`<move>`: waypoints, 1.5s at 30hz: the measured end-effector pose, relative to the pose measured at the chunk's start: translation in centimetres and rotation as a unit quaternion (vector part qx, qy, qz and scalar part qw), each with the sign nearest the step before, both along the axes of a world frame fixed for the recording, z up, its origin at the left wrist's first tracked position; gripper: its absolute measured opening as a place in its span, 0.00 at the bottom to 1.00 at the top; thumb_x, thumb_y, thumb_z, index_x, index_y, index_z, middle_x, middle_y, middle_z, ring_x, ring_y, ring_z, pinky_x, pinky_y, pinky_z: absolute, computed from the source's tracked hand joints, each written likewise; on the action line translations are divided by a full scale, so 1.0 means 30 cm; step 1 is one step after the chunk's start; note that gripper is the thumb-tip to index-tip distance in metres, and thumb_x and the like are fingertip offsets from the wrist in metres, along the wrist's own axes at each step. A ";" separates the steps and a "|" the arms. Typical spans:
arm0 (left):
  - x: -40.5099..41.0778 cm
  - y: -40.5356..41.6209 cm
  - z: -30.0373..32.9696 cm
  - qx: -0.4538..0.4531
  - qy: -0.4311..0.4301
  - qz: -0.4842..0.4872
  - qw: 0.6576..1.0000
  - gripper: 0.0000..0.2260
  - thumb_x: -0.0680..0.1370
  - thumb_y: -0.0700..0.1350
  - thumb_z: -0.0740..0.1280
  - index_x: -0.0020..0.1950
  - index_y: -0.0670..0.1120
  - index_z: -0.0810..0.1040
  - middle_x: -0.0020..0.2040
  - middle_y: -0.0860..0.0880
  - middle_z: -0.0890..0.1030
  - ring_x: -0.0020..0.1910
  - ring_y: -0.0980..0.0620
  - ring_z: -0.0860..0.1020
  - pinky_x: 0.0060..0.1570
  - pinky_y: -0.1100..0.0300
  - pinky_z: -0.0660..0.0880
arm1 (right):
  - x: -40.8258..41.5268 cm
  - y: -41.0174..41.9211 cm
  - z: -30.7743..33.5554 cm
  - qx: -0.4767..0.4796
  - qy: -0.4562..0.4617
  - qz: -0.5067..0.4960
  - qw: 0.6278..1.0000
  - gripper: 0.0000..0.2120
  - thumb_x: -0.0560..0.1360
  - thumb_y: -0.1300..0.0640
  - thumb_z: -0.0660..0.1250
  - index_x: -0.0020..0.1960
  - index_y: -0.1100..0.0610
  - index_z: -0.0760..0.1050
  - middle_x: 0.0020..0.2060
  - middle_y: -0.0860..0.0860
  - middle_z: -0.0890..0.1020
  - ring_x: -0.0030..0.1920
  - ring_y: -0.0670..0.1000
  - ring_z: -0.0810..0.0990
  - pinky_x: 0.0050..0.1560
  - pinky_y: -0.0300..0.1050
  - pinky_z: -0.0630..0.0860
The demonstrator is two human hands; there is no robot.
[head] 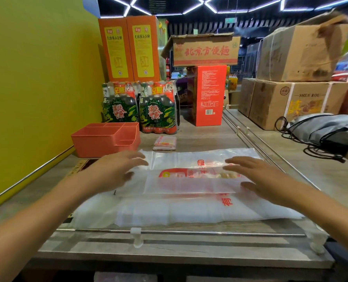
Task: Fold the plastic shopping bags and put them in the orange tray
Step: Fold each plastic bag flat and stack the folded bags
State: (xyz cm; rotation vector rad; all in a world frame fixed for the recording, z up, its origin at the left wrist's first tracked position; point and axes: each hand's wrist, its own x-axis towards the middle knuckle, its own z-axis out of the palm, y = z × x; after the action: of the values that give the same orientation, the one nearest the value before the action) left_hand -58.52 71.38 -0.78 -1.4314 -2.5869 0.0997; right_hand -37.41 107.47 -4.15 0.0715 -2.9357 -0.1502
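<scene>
Light comes from white strip lamps zigzagging over a dark ceiling at twelve o'clock, and the scene is evenly bright, with soft, faint shadows. The yellow wall at nine o'clock glows flat and saturated. Wide-angle distortion bends the metal rail at six o'clock and tilts the cardboard boxes at two o'clock. Both hands smear with motion blur, the left hand more than the right hand. The plastic bag shows a pale sheen. The picture's corners go soft.
</scene>
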 end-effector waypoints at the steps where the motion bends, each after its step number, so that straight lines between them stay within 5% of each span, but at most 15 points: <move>1: 0.035 0.018 -0.007 0.019 -0.022 -0.037 0.999 0.22 0.83 0.48 0.64 0.76 0.62 0.65 0.78 0.62 0.62 0.76 0.59 0.62 0.70 0.57 0.67 | -0.004 -0.024 -0.003 -0.001 -0.002 0.019 1.000 0.28 0.82 0.52 0.65 0.78 0.39 0.59 0.79 0.39 0.57 0.78 0.44 0.57 0.76 0.39 0.53; 7: 0.194 0.169 -0.109 -0.078 -0.182 -0.092 0.976 0.29 0.84 0.62 0.50 0.82 0.58 0.45 0.81 0.61 0.43 0.78 0.64 0.41 0.77 0.63 0.40 | -0.051 -0.233 0.003 -0.142 -0.125 0.101 0.977 0.30 0.82 0.35 0.50 0.82 0.42 0.51 0.80 0.37 0.51 0.79 0.37 0.49 0.78 0.38 0.47; 12: 0.186 0.185 -0.163 -0.118 -0.248 -0.068 0.959 0.28 0.84 0.62 0.46 0.81 0.58 0.39 0.81 0.59 0.36 0.78 0.61 0.34 0.77 0.60 0.36 | -0.093 -0.286 -0.051 -0.161 -0.278 0.062 0.945 0.34 0.81 0.31 0.44 0.81 0.41 0.39 0.80 0.37 0.40 0.78 0.38 0.37 0.79 0.46 0.38; 22: 0.171 0.174 -0.184 -0.127 -0.286 -0.067 0.948 0.27 0.84 0.62 0.44 0.80 0.60 0.36 0.79 0.62 0.33 0.76 0.64 0.31 0.73 0.64 0.32 | 0.006 -0.215 -0.016 -0.170 -0.312 -0.043 0.934 0.38 0.74 0.30 0.37 0.81 0.42 0.36 0.79 0.40 0.36 0.79 0.46 0.32 0.79 0.50 0.35; 29: 0.156 0.179 -0.187 -0.115 -0.300 -0.079 0.944 0.27 0.83 0.62 0.44 0.80 0.61 0.38 0.78 0.65 0.35 0.76 0.66 0.32 0.72 0.66 0.33 | 0.157 -0.043 0.048 -0.179 -0.343 -0.155 0.909 0.34 0.77 0.30 0.40 0.79 0.40 0.37 0.80 0.40 0.38 0.79 0.42 0.36 0.79 0.50 0.37; 32: 0.150 0.171 -0.188 -0.098 -0.305 -0.078 0.944 0.27 0.83 0.63 0.45 0.81 0.61 0.41 0.78 0.67 0.38 0.76 0.67 0.35 0.73 0.67 0.34 | 0.157 -0.032 0.094 -0.141 -0.346 -0.177 0.910 0.30 0.80 0.31 0.41 0.79 0.38 0.43 0.81 0.43 0.47 0.81 0.45 0.46 0.79 0.50 0.44; 35: 0.121 0.160 -0.152 -0.023 -0.314 -0.063 0.947 0.26 0.82 0.63 0.50 0.81 0.61 0.54 0.79 0.67 0.52 0.77 0.68 0.50 0.74 0.70 0.45 | 0.114 -0.023 0.156 -0.107 -0.255 -0.193 0.942 0.35 0.77 0.28 0.47 0.77 0.44 0.65 0.76 0.45 0.67 0.74 0.48 0.68 0.73 0.45 0.61; 38: 0.043 0.174 -0.090 0.050 -0.263 -0.066 0.961 0.22 0.83 0.59 0.55 0.77 0.60 0.66 0.74 0.65 0.67 0.71 0.68 0.64 0.66 0.76 0.59 | 0.010 0.008 0.188 -0.077 -0.144 -0.152 0.975 0.26 0.81 0.37 0.56 0.76 0.45 0.66 0.74 0.42 0.71 0.70 0.46 0.71 0.65 0.40 0.65; 42: -0.125 0.233 -0.046 0.092 -0.174 -0.046 0.979 0.18 0.84 0.50 0.61 0.75 0.56 0.69 0.74 0.60 0.69 0.73 0.59 0.67 0.70 0.64 0.64 | -0.174 0.078 0.154 -0.120 -0.083 -0.094 0.985 0.23 0.82 0.47 0.64 0.75 0.49 0.68 0.72 0.45 0.74 0.69 0.46 0.73 0.66 0.38 0.66; 45: -0.225 0.288 -0.038 0.032 -0.153 -0.023 0.987 0.23 0.83 0.46 0.64 0.78 0.54 0.65 0.78 0.55 0.66 0.76 0.54 0.64 0.75 0.55 0.61 | -0.290 0.113 0.104 -0.130 -0.088 -0.093 0.983 0.28 0.81 0.51 0.67 0.78 0.51 0.63 0.75 0.47 0.69 0.73 0.49 0.69 0.72 0.43 0.65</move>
State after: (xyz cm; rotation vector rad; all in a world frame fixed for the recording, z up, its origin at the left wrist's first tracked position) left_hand -65.27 80.03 -1.92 -1.5909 -2.7612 -0.2259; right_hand -46.10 110.85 -1.02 -0.2410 -3.1043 0.2258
